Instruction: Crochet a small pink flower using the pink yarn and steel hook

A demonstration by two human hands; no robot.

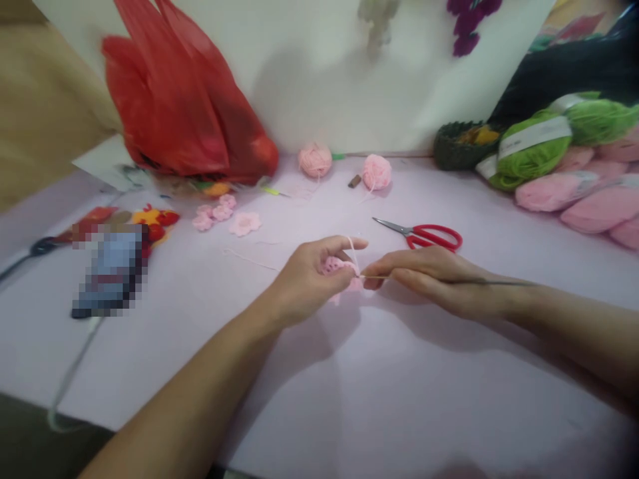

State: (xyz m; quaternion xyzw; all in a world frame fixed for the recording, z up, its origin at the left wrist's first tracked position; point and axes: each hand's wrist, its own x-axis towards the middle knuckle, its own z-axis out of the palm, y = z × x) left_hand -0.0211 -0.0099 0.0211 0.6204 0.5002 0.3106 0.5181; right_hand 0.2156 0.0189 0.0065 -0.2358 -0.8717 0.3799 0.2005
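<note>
While your left hand (310,274) pinches the pink crochet (334,265) steady, your right hand (444,279) grips the hook (375,277) near its tip, seemingly for control.

Over the table (449,399), a yarn piece (333,265) is in the left hand (312,274), and a hook (375,277) is in the right hand (436,276). Scissors (432,233) lie just past the right hand. Two balls of yarn (377,172) sit far back, side by side. A bag (184,113) is far left, with flowers (245,224) in front of it. A basket (452,153) is far right, with more yarn (546,191) beside it.
</note>
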